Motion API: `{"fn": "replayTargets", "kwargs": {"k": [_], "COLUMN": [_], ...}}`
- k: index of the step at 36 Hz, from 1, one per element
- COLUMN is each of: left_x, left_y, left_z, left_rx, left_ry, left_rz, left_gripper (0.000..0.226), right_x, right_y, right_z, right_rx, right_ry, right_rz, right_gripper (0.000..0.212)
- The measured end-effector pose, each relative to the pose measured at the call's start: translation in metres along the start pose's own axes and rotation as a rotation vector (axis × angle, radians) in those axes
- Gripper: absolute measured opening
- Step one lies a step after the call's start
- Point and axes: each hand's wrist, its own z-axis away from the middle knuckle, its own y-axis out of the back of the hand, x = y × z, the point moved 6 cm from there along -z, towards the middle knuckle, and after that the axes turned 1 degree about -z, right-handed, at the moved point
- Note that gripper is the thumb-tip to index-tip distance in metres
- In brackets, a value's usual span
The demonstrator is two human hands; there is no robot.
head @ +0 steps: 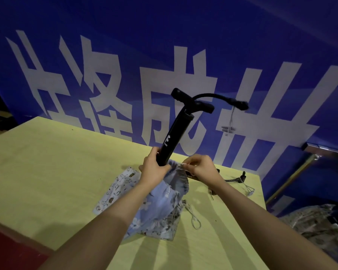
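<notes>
Forearms (98, 227) are stretched across the table (47, 162). The pump (176, 133) is gripped low on its barrel by the left hand (154, 170), its foot in the drawstring bag (164, 203), whose rim is pinched by the right hand (201, 168), seemingly to keep the mouth open.

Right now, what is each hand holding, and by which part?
The left hand grips the black pump low on its barrel; the right hand pinches the gathered mouth of the blue drawstring bag.

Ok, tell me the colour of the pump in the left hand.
The pump is black with a small white logo, clearest in the head view.
</notes>
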Motion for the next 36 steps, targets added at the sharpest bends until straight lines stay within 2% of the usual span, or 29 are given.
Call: {"fn": "replayTargets", "kwargs": {"k": [5,10,15,18,21,26,31,36], "left_x": [-0.004,-0.006,-0.01,-0.015,-0.02,-0.029,-0.022,-0.008], "left_y": [-0.003,-0.005,-0.01,-0.014,-0.016,-0.013,-0.021,-0.019], "left_z": [-0.003,-0.005,-0.007,-0.009,-0.007,-0.003,0.007,0.006], "left_rx": [-0.002,-0.027,-0.113,-0.181,-0.224,-0.288,-0.379,-0.214], "left_ry": [0.002,-0.005,-0.033,-0.021,-0.002,0.083,0.06,-0.042], "left_rz": [0.004,-0.088,-0.173,-0.245,-0.366,-0.644,-0.671,-0.524], "left_gripper": [0.038,0.034,0.035,0.042,0.053,0.074,0.044,0.028], "right_x": [-0.004,-0.016,-0.034,-0.035,-0.031,-0.014,-0.008,-0.007], "right_y": [-0.004,0.002,0.001,0.0,0.003,-0.003,0.002,0.005], "right_z": [0.0,-0.007,-0.012,-0.012,-0.012,-0.012,-0.014,-0.015], "right_rx": [-0.044,0.057,-0.105,-0.158,-0.097,-0.051,0.016,0.023], "right_ry": [-0.077,-0.04,0.016,0.01,-0.016,-0.071,-0.089,-0.078], "right_rz": [-0.25,-0.398,-0.459,-0.409,-0.381,-0.372,-0.379,-0.343], "right_gripper": [0.01,0.012,0.04,0.037,0.027,0.031,0.025,0.025]}}
